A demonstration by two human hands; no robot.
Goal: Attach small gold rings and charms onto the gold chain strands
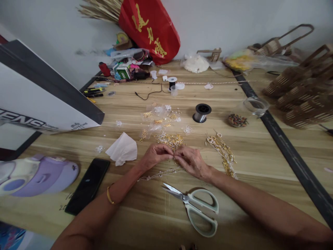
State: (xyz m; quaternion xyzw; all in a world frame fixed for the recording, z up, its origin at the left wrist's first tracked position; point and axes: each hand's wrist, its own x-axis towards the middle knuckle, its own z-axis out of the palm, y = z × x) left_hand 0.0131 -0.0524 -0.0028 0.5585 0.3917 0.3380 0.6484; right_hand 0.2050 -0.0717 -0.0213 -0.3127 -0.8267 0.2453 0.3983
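Note:
In the middle of the table my left hand (156, 154) and my right hand (191, 161) meet with their fingertips pinched together. What sits between the fingertips is too small to make out. A thin beaded chain (161, 173) lies below them and runs up to my right hand, where its end is hidden by the fingers. Just beyond the hands is a loose pile of gold and silver beads (171, 140). Scissors (187, 201) with pale green handles lie nearer to me, blades slightly apart. Finished-looking gold and silver chains (225, 152) lie to the right.
A wire spool (202, 113) and a tipped clear jar of beads (239, 119) stand farther back. Small bead bags (158, 118) lie behind the pile. At left are a tissue (122, 149), a phone (88, 185), a purple bottle (47, 175) and a large box (52, 97).

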